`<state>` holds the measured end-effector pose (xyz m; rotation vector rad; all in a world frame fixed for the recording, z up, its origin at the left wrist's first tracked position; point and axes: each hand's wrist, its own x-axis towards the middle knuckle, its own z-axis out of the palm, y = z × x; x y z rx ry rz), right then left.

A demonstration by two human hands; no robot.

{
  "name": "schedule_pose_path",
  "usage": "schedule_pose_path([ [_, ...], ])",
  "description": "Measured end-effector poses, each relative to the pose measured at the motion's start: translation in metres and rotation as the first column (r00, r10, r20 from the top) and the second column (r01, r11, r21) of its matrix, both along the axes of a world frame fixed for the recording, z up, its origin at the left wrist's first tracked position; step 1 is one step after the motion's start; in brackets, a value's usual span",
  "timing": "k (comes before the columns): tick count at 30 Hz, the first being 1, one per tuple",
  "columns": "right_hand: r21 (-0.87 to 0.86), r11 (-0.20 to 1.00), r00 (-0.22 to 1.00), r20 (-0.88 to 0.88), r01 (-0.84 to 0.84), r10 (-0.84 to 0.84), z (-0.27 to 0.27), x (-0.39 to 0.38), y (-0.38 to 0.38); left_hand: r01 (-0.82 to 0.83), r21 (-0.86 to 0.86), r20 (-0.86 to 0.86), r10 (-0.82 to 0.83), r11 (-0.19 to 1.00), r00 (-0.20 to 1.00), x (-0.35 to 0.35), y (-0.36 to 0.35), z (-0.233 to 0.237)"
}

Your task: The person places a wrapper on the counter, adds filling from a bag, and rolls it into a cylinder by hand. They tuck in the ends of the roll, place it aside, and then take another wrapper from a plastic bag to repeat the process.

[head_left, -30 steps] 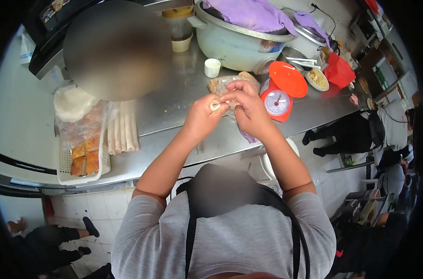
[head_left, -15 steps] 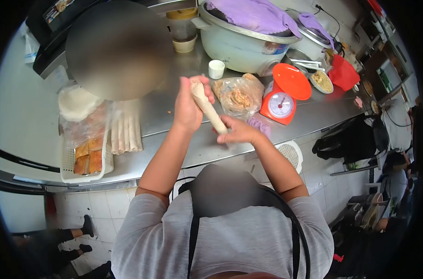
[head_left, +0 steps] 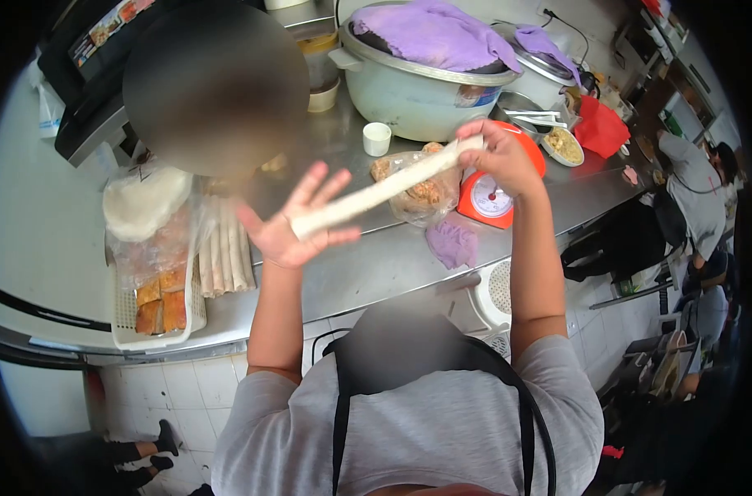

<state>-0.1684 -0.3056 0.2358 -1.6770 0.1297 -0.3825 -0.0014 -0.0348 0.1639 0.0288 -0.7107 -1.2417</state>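
A long, pale rolled wrapper (head_left: 384, 188) slants up to the right between my hands, above the steel counter. My right hand (head_left: 501, 157) pinches its upper end in front of the orange scale (head_left: 490, 201). Its lower end rests against the palm of my left hand (head_left: 300, 221), whose fingers are spread wide. Similar pale rolls (head_left: 224, 252) lie side by side on the counter at the left. Behind the held roll is a clear bag of orange-brown filling (head_left: 425, 194), partly hidden by it.
A white basket (head_left: 195, 318) with browned pieces and bagged round wrappers (head_left: 147, 202) stands at left. Near the back are a white cup (head_left: 377, 139) and a large covered tub (head_left: 409, 99). A purple cloth (head_left: 453, 244) lies near the counter's edge (head_left: 367, 299). People are at right.
My right hand has moved up and right with one end of the roll. My left hand has lowered leftward and its fingers have spread. The roll now lies at a flatter slant.
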Motion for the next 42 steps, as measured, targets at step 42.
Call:
schedule_pose_path([
  [42,-0.782,0.452,0.898,0.423,0.430,-0.122,-0.038,0.000,0.137,-0.922,-0.196,0.910,0.413,0.334,-0.044,-0.056,-0.053,0.015],
])
